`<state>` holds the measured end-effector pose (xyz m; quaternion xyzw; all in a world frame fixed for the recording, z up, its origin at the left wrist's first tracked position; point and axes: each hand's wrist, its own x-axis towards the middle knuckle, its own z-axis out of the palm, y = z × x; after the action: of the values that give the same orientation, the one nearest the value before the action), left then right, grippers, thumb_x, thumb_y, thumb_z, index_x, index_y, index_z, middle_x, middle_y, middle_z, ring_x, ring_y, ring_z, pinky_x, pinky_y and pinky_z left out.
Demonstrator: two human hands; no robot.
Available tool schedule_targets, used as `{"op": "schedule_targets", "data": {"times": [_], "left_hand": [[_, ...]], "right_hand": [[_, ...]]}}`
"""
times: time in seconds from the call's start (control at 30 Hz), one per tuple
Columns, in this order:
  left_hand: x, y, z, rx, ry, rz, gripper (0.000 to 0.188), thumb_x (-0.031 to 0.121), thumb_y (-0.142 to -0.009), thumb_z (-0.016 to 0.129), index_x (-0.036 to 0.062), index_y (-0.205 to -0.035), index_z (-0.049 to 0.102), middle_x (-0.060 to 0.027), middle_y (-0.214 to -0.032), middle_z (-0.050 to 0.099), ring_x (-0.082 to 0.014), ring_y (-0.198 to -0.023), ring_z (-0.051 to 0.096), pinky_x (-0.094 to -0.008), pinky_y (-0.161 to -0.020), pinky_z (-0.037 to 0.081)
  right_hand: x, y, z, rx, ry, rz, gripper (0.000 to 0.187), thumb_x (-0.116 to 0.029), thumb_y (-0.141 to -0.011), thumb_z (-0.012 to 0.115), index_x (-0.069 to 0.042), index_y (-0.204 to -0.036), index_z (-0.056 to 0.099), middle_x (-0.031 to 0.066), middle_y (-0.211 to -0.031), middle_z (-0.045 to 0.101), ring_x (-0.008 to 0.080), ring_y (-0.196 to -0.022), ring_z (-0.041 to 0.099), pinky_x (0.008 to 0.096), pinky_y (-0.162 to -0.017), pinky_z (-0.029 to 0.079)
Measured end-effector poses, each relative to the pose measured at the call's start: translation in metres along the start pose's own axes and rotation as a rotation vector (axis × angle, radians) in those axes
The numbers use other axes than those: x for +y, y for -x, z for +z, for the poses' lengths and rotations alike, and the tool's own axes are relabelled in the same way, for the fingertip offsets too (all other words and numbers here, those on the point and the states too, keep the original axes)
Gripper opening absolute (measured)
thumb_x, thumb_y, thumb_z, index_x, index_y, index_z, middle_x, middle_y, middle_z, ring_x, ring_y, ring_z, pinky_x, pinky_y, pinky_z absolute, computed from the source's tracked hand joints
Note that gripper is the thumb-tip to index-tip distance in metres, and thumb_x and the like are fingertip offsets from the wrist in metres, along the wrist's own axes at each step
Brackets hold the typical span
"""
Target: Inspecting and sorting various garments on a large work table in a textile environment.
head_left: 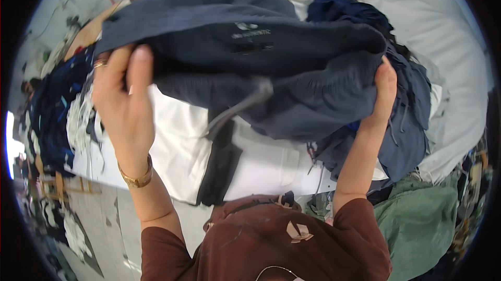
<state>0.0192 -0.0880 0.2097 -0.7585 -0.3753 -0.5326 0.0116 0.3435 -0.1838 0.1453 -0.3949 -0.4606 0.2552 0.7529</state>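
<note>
Dark blue-grey drawstring bottoms (313,101) are held up above the table, the elastic waistband stretched wide between my two hands. My left hand (124,101) is closed on the left end of the waistband, with its thumb and fingers hooked over the edge. At the opposite end, my right hand (385,90) grips the band, its fingers partly hidden by the cloth. A light print shows on the inside back of the waist. The grey drawstring (240,108) dangles at the front, blurred. How long the legs are cannot be seen.
Below lies a white garment (175,148) with a black strip (219,161) on the white table (261,176). Dark clothes (52,109) are heaped at left, more blue-grey garments (402,145) at right. A large white sack (449,62) and green cloth (417,223) flank the right side.
</note>
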Motion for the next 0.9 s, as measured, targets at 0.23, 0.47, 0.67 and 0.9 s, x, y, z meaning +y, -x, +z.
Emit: {"op": "schedule_targets", "data": {"times": [0.23, 0.47, 0.67, 0.9], "left_hand": [[-0.068, 0.124, 0.014, -0.774, -0.523, -0.31, 0.077, 0.019, -0.064, 0.081, 0.0063, -0.128, 0.04, -0.0216, -0.112, 0.057, -0.0384, -0.088, 0.063, -0.0423, -0.072, 0.053], [-0.123, 0.239, 0.043, -1.07, -0.575, -0.474, 0.106, 0.029, -0.049, 0.089, 0.0133, -0.137, 0.032, -0.0218, -0.113, 0.056, -0.0347, -0.084, 0.066, -0.0412, -0.069, 0.054], [-0.127, 0.236, 0.061, -0.814, -0.528, -0.407, 0.088, 0.024, -0.058, 0.085, 0.0132, -0.132, 0.039, -0.0212, -0.117, 0.054, -0.0323, -0.098, 0.062, -0.0399, -0.071, 0.054], [-0.133, 0.223, 0.059, -0.995, -0.64, -0.635, 0.097, 0.026, -0.052, 0.09, 0.0158, -0.132, 0.037, -0.026, -0.123, 0.048, -0.0357, -0.097, 0.062, -0.0405, -0.072, 0.055]], "right_hand": [[0.165, 0.009, -0.006, -0.5, 0.652, 0.434, 0.025, -0.023, -0.088, 0.065, -0.001, -0.077, 0.065, -0.0022, -0.069, 0.061, 0.0055, -0.067, 0.054, 0.0238, -0.059, 0.042], [0.207, 0.111, 0.061, -0.541, 1.056, -0.054, 0.035, -0.006, -0.077, 0.062, -0.009, -0.111, 0.06, 0.0147, -0.106, 0.058, 0.0331, -0.102, 0.056, 0.0392, -0.086, 0.045], [0.239, 0.136, 0.092, -0.844, 1.132, -0.351, 0.026, -0.004, -0.069, 0.062, -0.006, -0.094, 0.064, 0.0172, -0.118, 0.054, 0.0353, -0.12, 0.046, 0.0445, -0.099, 0.037], [0.218, 0.11, 0.058, -0.905, 1.163, -0.203, 0.012, -0.011, -0.076, 0.066, -0.004, -0.085, 0.062, 0.0132, -0.122, 0.056, 0.0335, -0.126, 0.043, 0.0444, -0.102, 0.034]]}}
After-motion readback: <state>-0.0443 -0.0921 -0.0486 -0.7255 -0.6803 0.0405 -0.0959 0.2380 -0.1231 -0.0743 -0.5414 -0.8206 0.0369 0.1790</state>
